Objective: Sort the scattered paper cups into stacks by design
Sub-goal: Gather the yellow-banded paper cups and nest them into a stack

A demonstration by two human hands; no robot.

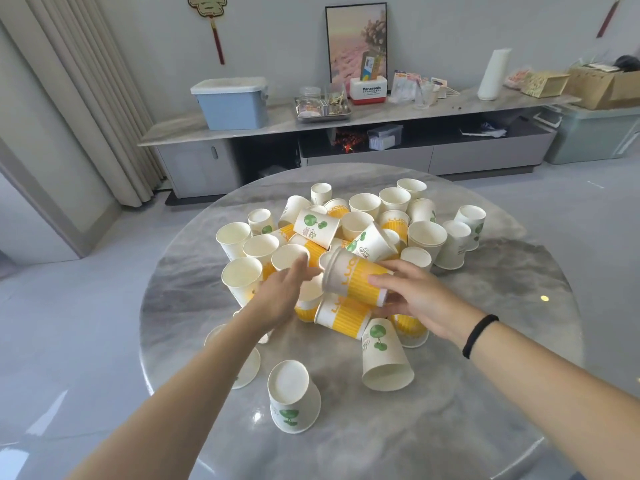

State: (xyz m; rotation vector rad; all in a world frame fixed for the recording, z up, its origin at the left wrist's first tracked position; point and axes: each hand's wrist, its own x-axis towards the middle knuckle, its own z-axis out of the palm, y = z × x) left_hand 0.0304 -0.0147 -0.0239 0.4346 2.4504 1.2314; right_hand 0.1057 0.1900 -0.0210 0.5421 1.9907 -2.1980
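— Right hand (420, 299): clamped round a yellow-striped cup (356, 277), thumb on the upper wall, fingers under the base end. Held clear above the pile, over the middle of the round marble table (485, 427).

— Long axis?

— Tipped nearly flat, mouth toward the left and a little up, base tucked into the palm on the right. So: open end facing the left hand (282, 292).

— Left hand's state?

— Spread, fingers apart, nothing gripped. Fingertips reaching forward, just beside the held cup's rim and touching or nearly touching an upright white cup (289, 256); cannot tell which.

— Nearest match for the held one?

— A second yellow cup (341, 315), lying on its side directly below, roughly parallel, wider end seemingly left too, so probably lined up the same way. Closer to the right hand, but that one full; left hand free and just across.

— Likely next step, then?

— Probably nesting the two yellows: lower one lifted by the left hand and pushed base-first into the open mouth. Only a guess.

— Green-tree cups?

— Scattered all round: one inverted cup (292, 398) near the front edge, another on its side (384, 356) beneath the right wrist. No stacks clearly formed yet; sorting barely begun.
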